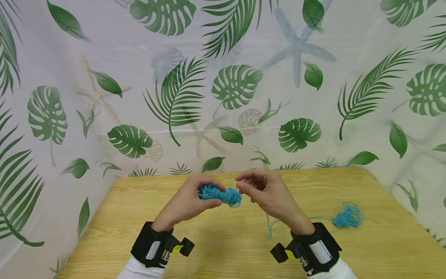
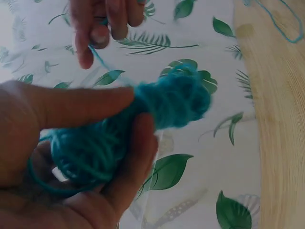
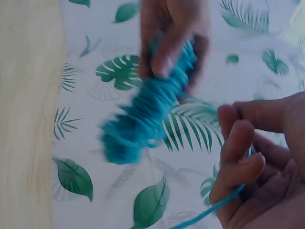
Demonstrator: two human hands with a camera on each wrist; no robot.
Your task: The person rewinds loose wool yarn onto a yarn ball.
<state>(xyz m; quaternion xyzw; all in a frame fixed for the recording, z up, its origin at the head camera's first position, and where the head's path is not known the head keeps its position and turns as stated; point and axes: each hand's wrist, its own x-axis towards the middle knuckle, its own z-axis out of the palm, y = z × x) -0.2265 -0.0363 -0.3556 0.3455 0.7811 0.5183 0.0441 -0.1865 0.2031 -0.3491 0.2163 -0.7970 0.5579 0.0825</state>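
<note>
My left hand point(image 1: 188, 199) grips a blue yarn bundle point(image 1: 230, 197), thumb on one side and fingers on the other. The bundle is long and narrow-waisted, wrapped round with many turns of yarn, as the left wrist view shows. To its right, my right hand point(image 1: 266, 192) pinches the yarn strand point(image 2: 99, 57) that runs taut from the middle of the bundle. In the right wrist view the same strand point(image 3: 209, 210) passes through the curled fingers and trails off below the hand. Part of the bundle is hidden inside the left palm.
A loose heap of blue yarn point(image 1: 348, 215) lies on the right of the wooden table point(image 1: 223, 252), joined by a strand running left under the right forearm. Behind the table hangs a leaf-patterned cloth point(image 1: 195, 128). Each wrist wears a black strap with a camera.
</note>
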